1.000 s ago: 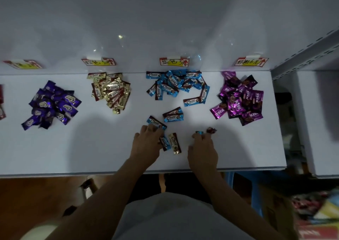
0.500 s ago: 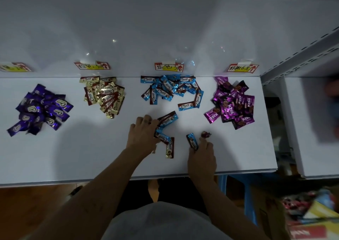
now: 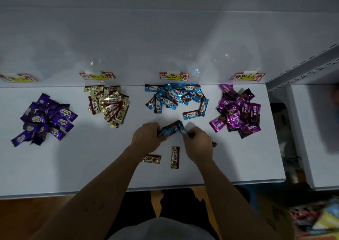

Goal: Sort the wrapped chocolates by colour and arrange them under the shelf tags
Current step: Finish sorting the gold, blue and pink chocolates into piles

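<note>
Under my arms the shelf board (image 3: 82,166) is smooth matt white. The back panel (image 3: 165,37) is the same white with a slight sheen and glints. The tags (image 3: 173,76) are matt paper. The purple pile (image 3: 47,119), blue pile (image 3: 176,97) and magenta pile (image 3: 238,111) are in glossy, crinkly foil-like wrap. The gold pile (image 3: 110,105) is shiniest, metallic. The held blue wrappers (image 3: 171,129), between my left hand (image 3: 146,138) and right hand (image 3: 199,143), are glossy. The loose gold bars (image 3: 175,157) have the same metallic film. The upright (image 3: 302,67) looks like perforated painted metal. The floor (image 3: 27,217) is wood with a faint shine. My shirt (image 3: 161,228) is matt grey cloth.
</note>
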The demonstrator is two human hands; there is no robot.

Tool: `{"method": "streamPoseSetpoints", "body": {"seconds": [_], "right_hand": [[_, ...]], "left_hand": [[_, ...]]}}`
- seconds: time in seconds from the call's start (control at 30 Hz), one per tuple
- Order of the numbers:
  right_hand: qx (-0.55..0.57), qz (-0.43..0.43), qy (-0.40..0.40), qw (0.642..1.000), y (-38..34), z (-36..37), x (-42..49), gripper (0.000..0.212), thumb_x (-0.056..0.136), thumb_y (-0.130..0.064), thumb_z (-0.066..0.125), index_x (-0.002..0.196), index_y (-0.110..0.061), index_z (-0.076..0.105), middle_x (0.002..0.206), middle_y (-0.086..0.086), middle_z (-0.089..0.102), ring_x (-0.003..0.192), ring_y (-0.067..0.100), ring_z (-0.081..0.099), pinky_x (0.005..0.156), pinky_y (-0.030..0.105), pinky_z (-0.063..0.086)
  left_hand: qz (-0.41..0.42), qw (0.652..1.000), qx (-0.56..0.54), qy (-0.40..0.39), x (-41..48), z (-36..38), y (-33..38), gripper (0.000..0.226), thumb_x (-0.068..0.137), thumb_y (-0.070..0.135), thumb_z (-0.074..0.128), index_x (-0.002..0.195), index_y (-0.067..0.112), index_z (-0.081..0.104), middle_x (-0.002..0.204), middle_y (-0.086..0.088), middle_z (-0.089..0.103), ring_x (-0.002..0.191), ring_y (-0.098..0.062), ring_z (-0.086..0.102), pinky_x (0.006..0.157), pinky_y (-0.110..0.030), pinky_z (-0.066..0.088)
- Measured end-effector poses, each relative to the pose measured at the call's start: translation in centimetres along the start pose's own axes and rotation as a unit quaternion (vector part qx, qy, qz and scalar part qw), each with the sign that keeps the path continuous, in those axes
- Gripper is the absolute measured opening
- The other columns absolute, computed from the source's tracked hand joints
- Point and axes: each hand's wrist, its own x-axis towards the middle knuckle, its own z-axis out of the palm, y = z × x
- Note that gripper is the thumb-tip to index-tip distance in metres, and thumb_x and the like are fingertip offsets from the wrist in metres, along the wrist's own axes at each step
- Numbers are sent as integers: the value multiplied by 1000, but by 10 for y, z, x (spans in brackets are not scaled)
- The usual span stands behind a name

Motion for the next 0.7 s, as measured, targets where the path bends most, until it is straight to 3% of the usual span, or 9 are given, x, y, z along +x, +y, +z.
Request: {"method": "streamPoseSetpoints", "body": {"seconds": [0.13, 0.23, 0.3, 0.37, 0.5, 0.57, 0.7], "right_hand": [[47, -2, -2, 999, -39, -21, 35, 9, 93, -20, 59, 96, -15, 65, 83, -2, 62, 72, 14, 59, 57, 22, 40], [65, -28, -6, 997, -55, -31, 50, 24, 93, -19, 58, 116, -13, 63, 104, 2, 64, 91, 16, 58, 74, 21, 39], [65, -21, -8, 998, -53, -34, 51, 41, 93, -19, 59, 133, -14, 52, 124, 2, 58, 102, 18, 58, 79, 21, 38], [29, -26, -3, 999, -42, -34, 48, 46, 92, -19, 60, 137, -15, 48, 132, 6, 52, 109, 22, 57, 81, 23, 38], [-30, -12, 6, 999, -22, -33, 60, 57, 87, -24, 63, 139, -17, 44, 133, 10, 46, 122, 28, 46, 97, 37, 43], [-46, -2, 15, 999, -20, -35, 75, 63, 83, -23, 63, 141, -14, 40, 135, 14, 44, 124, 32, 41, 99, 42, 43], [-78, 31, -6, 996, -26, -34, 103, 65, 85, -28, 62, 141, -10, 35, 135, 18, 39, 126, 35, 32, 99, 39, 35]], "left_hand": [[-2, 995, -75, 69, 19, -28, 16, 24, 86, 42, 65, 84, 22, 51, 77, 4, 58, 64, -4, 49, 55, -21, 35], [5, 984, -127, 122, 32, -46, 32, 24, 87, 43, 64, 87, 21, 53, 77, 6, 57, 66, -6, 51, 53, -18, 32], [6, 981, -161, 111, 34, -45, 34, 29, 85, 43, 66, 95, 18, 55, 88, 5, 58, 78, -11, 55, 62, -21, 38], [9, 984, -140, 109, 32, -35, 27, 48, 81, 46, 69, 114, 13, 55, 107, -2, 57, 97, -18, 56, 77, -30, 47], [-19, 993, -38, 111, 30, -25, 16, 82, 79, 50, 70, 145, 19, 31, 150, -10, 27, 132, -30, 32, 102, -48, 40], [-34, 992, -47, 111, 37, -26, 18, 90, 79, 49, 71, 149, 19, 23, 155, -11, 18, 137, -32, 24, 106, -50, 34], [-61, 985, -121, 109, 60, -36, 21, 86, 79, 36, 74, 147, 10, 28, 146, -17, 30, 134, -34, 27, 110, -43, 25]]}}
